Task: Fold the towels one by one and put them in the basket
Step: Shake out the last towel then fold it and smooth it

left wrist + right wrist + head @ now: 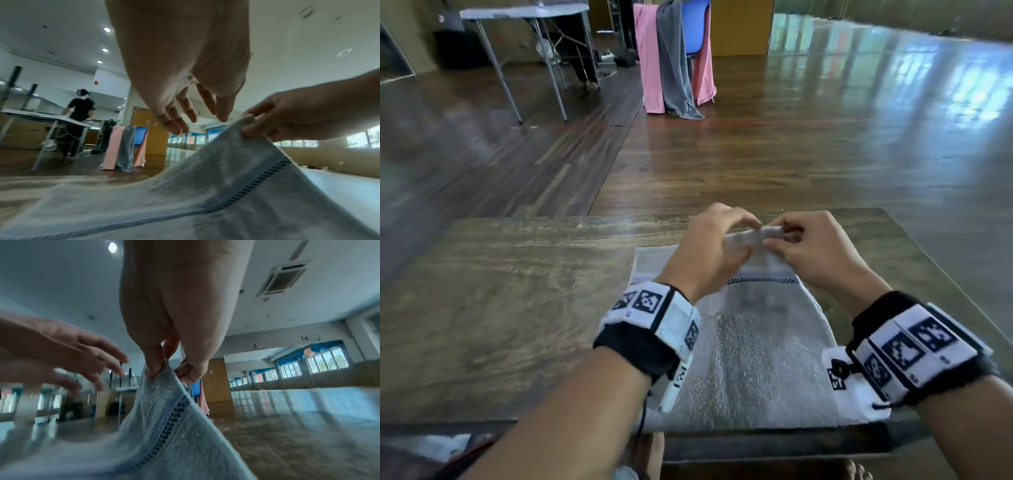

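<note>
A white towel (750,359) with a dark stitched band lies on the wooden table (517,308) in front of me. My right hand (784,240) pinches the towel's far edge between thumb and fingers and holds it lifted off the table; the right wrist view shows that pinch (170,369) at the peak of the raised towel (164,426). My left hand (743,228) hovers just left of that peak. Its fingers (185,116) are straight and spread, apart from the towel (205,194). No basket is in view.
Beyond the table lies wooden floor. A pink towel (649,58) and a grey towel (674,61) hang over a blue chair (697,24) at the back. A folding table (527,13) stands far left, with a person (80,113) at it.
</note>
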A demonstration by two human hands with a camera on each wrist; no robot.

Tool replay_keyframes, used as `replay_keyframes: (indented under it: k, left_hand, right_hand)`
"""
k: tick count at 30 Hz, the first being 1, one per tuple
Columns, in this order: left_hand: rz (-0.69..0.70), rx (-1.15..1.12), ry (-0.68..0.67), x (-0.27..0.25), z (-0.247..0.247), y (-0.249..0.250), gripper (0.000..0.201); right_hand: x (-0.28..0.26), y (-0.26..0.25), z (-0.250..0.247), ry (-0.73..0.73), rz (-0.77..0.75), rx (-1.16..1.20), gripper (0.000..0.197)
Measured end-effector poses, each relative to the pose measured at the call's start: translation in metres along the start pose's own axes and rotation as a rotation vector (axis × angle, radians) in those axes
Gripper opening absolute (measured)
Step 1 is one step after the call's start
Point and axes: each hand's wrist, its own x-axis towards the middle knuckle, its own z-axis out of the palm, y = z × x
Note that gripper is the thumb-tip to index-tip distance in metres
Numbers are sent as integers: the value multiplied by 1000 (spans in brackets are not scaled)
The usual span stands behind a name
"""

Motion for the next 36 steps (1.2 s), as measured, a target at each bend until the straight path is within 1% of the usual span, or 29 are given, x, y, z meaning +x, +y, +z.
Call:
replay_keyframes:
  k: [2,5,7,9,10,13,15,16,19,22,25,28,30,33,36]
  left_hand:
    - [13,-3,24,-2,4,11,20]
    - [-5,16,91,-3,5,16,14]
    - [-32,29,71,-2,5,16,9]
    - [-66,39,-17,-1,3,15,5]
    - [-81,41,-74,0,2,15,6]
    - [-129,-34,-245,0,0,14,18]
    - [-143,-70,-310,-1,2,13,28]
    - [-145,-71,-314,0,4,12,28]
    - [-130,-75,-252,5,9,6,12]
    - [-84,-79,-151,15,14,4,5]
    - [-52,-147,-54,21,21,6,8]
    - [-57,-155,-7,24,28,8,10]
    - [-86,-163,7,27,30,8,15]
    - [-127,-192,11,30,31,5,28]
    - [-127,-186,-4,30,33,3,31]
  right_hand:
    - [-9,-7,-2,-11,2,66,12]
    - [-16,-12,-8,-27,-4,142,14]
    - [-18,-12,-11,-32,-7,171,20]
    - [-19,-9,-12,-50,6,205,24]
    - [-19,-7,-12,-59,26,220,21]
    - [-13,1,-17,-55,77,231,16]
    - [-9,5,-22,-20,92,228,16]
    - [-7,7,-24,-5,81,219,17]
    - [-8,10,-25,-4,21,194,25]
    - [-9,13,-23,11,-1,235,38]
    - [-7,15,-22,85,16,228,37]
    - [-5,19,-22,135,53,259,26]
    - [-4,21,-23,154,97,297,19]
    - [-3,23,-23,144,160,362,16]
    - [-3,22,-23,117,166,414,15]
